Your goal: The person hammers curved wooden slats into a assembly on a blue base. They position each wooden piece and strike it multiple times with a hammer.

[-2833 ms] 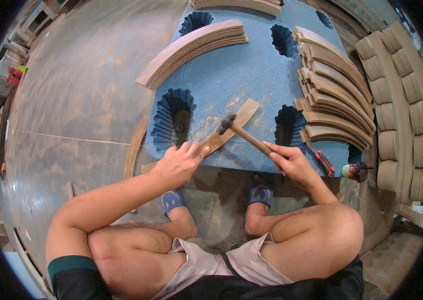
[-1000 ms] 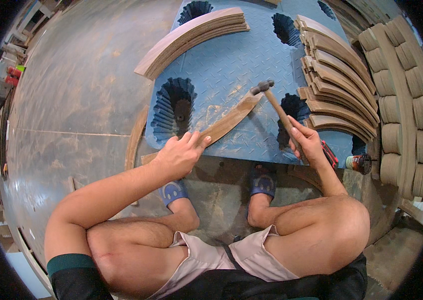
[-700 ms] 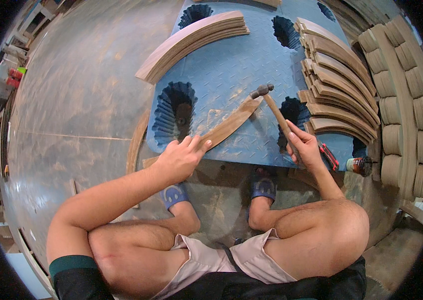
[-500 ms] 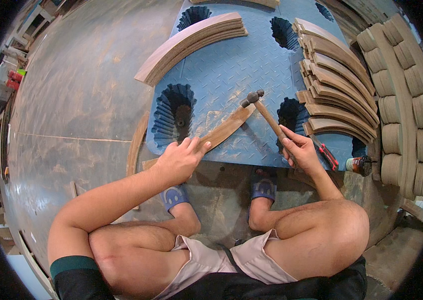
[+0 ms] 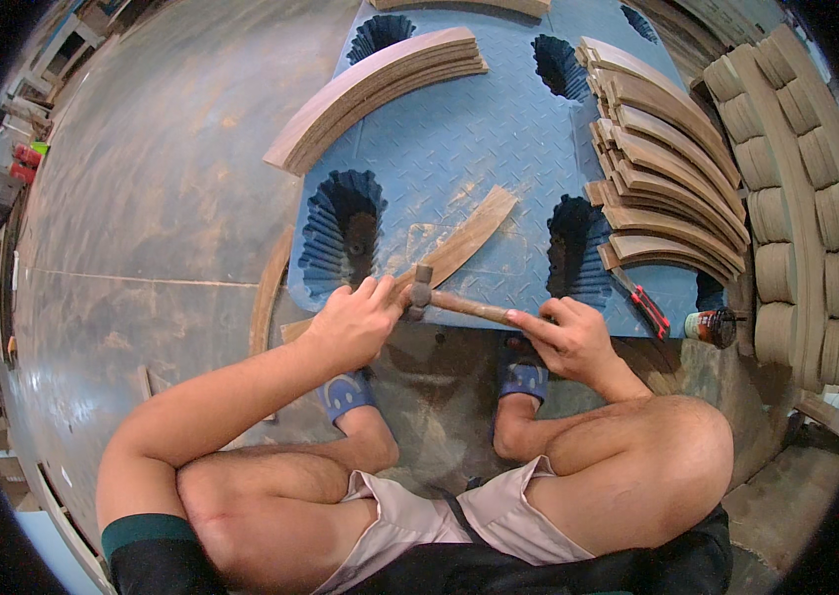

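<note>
My left hand (image 5: pixel 352 322) grips a curved wooden strip (image 5: pixel 476 236) at its near part, the fingers lying over its edge. The strip slants across the blue plastic pallet (image 5: pixel 439 124), its far end resting on the top and its near end past the front edge. In my right hand (image 5: pixel 575 342) is a hammer (image 5: pixel 469 306), held by its wooden handle. The dark metal head is right beside my left fingertips, by the strip. Whether the head touches the wood I cannot tell.
Stacked curved wooden pieces (image 5: pixel 672 169) line the pallet's right side; another stack (image 5: pixel 375 94) lies at the far left. A red-and-black handled tool (image 5: pixel 645 309) and a small dark jar (image 5: pixel 712 328) sit at the front right. Ribbed openings (image 5: pixel 340 233) pierce the pallet. Bundled wooden pieces (image 5: pixel 774 218) stand farther right.
The hammer has come down and toward me, its head moving from the strip's far end to beside my left fingers. My right hand has dropped nearer. My left hand stays on the strip.
</note>
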`<state>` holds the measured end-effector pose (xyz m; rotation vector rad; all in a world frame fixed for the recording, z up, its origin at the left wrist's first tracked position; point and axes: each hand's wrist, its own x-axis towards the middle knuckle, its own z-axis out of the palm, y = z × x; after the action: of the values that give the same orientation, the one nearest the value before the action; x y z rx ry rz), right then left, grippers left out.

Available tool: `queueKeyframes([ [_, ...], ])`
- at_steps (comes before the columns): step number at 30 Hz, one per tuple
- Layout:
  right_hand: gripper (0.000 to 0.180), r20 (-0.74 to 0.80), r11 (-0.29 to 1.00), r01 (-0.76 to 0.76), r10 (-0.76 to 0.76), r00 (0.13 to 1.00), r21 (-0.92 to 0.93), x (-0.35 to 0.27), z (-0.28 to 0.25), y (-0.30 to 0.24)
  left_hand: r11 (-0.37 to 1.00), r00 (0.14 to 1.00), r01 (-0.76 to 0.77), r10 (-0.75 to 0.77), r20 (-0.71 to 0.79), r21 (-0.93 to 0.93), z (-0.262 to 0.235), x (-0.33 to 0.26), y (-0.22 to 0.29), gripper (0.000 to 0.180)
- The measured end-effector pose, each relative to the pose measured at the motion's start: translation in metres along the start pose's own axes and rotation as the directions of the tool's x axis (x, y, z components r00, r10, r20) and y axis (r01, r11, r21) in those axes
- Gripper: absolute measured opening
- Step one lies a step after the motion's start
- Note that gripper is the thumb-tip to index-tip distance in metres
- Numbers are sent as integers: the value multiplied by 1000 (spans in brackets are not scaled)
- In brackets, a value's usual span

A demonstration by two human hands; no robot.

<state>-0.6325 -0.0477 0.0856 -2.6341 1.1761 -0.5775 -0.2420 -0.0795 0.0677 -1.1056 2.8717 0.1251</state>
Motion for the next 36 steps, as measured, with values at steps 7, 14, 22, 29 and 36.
queueKeyframes([
  [7,51,17,983,-182,182,983,21,5,0,17,1000,1000,2,-2,-26,10,-5,-4,1,88],
  [14,47,-198,718,-647,694,692,256,-13,-25,78,1000,999,-7,7,-33,12,-2,-1,0,92],
  [22,46,-11,804,-471,509,861,364,-10,1,15,1000,999,-11,12,-51,25,0,-1,1,92],
  [29,46,-72,806,-363,444,893,468,-17,4,12,997,999,31,-29,24,-70,-12,-4,-4,98],
  [36,53,13,500,-487,688,725,716,-26,-4,26,872,974,189,-225,-27,-451,-22,7,-21,67],
])
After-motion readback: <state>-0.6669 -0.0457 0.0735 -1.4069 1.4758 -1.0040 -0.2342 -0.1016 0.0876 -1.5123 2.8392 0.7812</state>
